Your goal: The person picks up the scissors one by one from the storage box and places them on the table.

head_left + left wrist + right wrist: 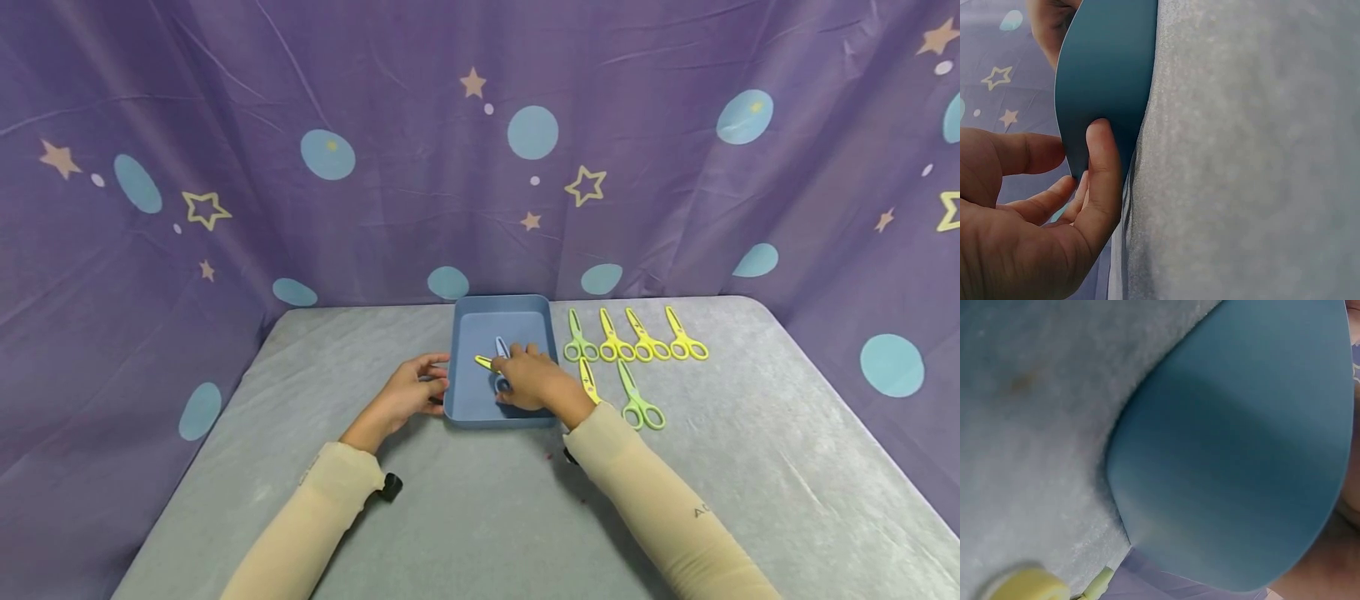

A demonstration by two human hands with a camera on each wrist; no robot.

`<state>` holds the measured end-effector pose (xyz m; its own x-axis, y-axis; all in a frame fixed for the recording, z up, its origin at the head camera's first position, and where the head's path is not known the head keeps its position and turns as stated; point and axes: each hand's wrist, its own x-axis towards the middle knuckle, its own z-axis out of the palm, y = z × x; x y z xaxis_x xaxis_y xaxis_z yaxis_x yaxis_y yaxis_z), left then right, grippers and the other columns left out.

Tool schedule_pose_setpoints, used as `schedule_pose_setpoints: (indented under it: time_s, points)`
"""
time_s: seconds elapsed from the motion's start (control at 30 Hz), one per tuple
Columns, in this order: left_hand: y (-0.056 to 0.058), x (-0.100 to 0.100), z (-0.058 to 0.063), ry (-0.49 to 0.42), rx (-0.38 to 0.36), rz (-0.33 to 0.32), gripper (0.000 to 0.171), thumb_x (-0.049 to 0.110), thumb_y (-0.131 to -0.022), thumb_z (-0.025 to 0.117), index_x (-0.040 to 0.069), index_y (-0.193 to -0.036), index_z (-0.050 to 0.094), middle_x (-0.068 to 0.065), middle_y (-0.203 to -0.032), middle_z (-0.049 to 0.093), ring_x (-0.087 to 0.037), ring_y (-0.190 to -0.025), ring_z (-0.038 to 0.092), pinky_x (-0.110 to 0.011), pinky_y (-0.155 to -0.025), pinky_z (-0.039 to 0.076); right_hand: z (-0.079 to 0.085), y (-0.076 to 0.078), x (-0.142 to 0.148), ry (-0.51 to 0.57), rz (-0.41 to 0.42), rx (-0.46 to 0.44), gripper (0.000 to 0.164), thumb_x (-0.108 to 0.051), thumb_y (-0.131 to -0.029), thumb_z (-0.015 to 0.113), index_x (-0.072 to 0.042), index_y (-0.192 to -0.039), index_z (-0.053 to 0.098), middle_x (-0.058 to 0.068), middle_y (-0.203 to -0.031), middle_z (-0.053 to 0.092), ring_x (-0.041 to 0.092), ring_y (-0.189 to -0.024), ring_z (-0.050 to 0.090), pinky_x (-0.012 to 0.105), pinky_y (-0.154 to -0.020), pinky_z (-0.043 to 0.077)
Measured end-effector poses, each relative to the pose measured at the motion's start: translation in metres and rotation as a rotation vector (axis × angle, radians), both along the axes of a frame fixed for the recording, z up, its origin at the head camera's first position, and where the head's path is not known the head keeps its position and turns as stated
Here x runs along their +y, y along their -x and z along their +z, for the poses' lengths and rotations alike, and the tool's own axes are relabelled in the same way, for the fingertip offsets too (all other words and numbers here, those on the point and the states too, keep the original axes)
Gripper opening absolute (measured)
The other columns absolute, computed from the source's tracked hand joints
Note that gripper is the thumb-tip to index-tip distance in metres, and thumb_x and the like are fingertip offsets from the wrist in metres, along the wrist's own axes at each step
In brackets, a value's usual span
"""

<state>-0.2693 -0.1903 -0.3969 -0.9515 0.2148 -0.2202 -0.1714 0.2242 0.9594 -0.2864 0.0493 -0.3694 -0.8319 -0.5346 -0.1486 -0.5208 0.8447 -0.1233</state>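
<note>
A shallow blue tray (pixel 465 408) sits on the table. My left hand (pixel 414 390) is at the tray's left side; in the left wrist view a finger (pixel 1104 150) lies along the outer wall and other fingertips are at the rim. My right hand (pixel 531 379) reaches down inside the tray, fingers bent, over blue scissors (pixel 502 345) and yellow scissors (pixel 483 362). The yellow blade points left from beneath the fingers, its handles hidden. I cannot tell whether the fingers pinch either pair. In the right wrist view the tray wall (pixel 1229 450) hides the fingertips.
Right of the tray lie several yellow scissors (pixel 682 342) and green scissors (pixel 577 343) in a row. Nearer are more yellow scissors (pixel 587 379), partly behind the right wrist, and green scissors (pixel 633 400). A purple curtain (pixel 420 208) hangs behind the grey-covered table (pixel 480 517).
</note>
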Motion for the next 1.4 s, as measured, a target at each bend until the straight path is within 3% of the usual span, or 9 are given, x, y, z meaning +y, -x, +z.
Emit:
schedule_pose_setpoints:
  time_s: [0.17,0.43,0.6,0.87,1.4]
  points:
    - [0.0,0.0,-0.001,-0.006,-0.004,-0.005,0.052,0.001,-0.104,0.056,0.01,-0.154,0.044,-0.02,-0.132,0.05,-0.028,-0.089,0.065,-0.036,-0.066,0.061,0.001,-0.001,0.0,0.005,0.011,0.001,0.047,-0.039,-0.095,0.075,-0.017,-0.135,0.064,0.017,-0.122,0.058,0.037,-0.112,0.05,0.052,-0.094,0.049]
    - [0.001,0.0,0.0,-0.006,-0.008,0.007,0.052,0.001,-0.104,0.057,0.01,-0.153,0.046,-0.02,-0.131,0.051,-0.027,-0.087,0.065,-0.036,-0.065,0.061,0.0,0.001,-0.004,0.001,-0.004,0.02,0.043,-0.033,-0.091,0.078,-0.018,-0.13,0.067,0.018,-0.126,0.058,0.039,-0.115,0.05,0.051,-0.097,0.049]
    - [0.001,-0.001,-0.001,-0.005,-0.007,0.008,0.051,0.001,-0.104,0.057,0.009,-0.153,0.046,-0.02,-0.131,0.051,-0.026,-0.086,0.065,-0.036,-0.065,0.061,-0.002,0.003,-0.009,-0.01,-0.028,0.019,0.043,-0.034,-0.089,0.079,-0.018,-0.128,0.067,0.017,-0.123,0.058,0.037,-0.109,0.049,0.049,-0.089,0.05]
    - [0.001,-0.001,-0.002,0.001,-0.006,0.003,0.051,0.001,-0.104,0.057,0.008,-0.153,0.045,-0.021,-0.132,0.051,-0.027,-0.089,0.065,-0.036,-0.065,0.061,-0.006,0.008,-0.015,-0.023,-0.048,0.003,0.04,-0.043,-0.084,0.084,-0.021,-0.111,0.064,0.013,-0.11,0.055,0.034,-0.1,0.047,0.045,-0.079,0.049]
    - [0.001,-0.001,0.0,0.008,0.0,-0.004,0.05,0.001,-0.104,0.056,0.008,-0.153,0.045,-0.021,-0.131,0.051,-0.027,-0.09,0.065,-0.036,-0.064,0.061,-0.009,0.007,-0.016,-0.056,-0.06,0.092,0.043,-0.05,-0.083,0.083,-0.024,-0.112,0.064,0.016,-0.113,0.055,0.036,-0.102,0.05,0.049,-0.082,0.051]
